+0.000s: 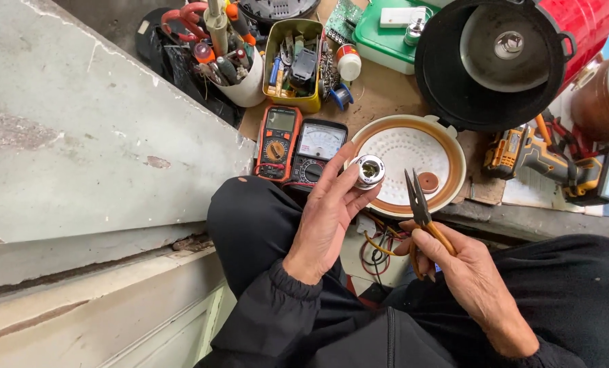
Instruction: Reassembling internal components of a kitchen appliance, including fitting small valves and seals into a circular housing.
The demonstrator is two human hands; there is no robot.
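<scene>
My left hand point(328, 211) holds a small round metal part point(370, 171) between thumb and fingertips, its hollow side turned up. My right hand point(462, 272) grips needle-nose pliers point(419, 199) by their orange handles, the closed jaws pointing up, a short way right of the metal part and not touching it. Both arms wear black sleeves and rest over my lap. Loose yellow and red wires point(376, 245) lie on the floor between my hands.
A round white and brown cooker lid point(447, 146) lies beyond my hands, a red cooker body point(509, 58) behind it. Two multimeters point(297, 143), a yellow tin of tools point(292, 61), a white cup of screwdrivers point(233, 61), a green box point(386, 34) and a cordless drill point(556, 163) stand around.
</scene>
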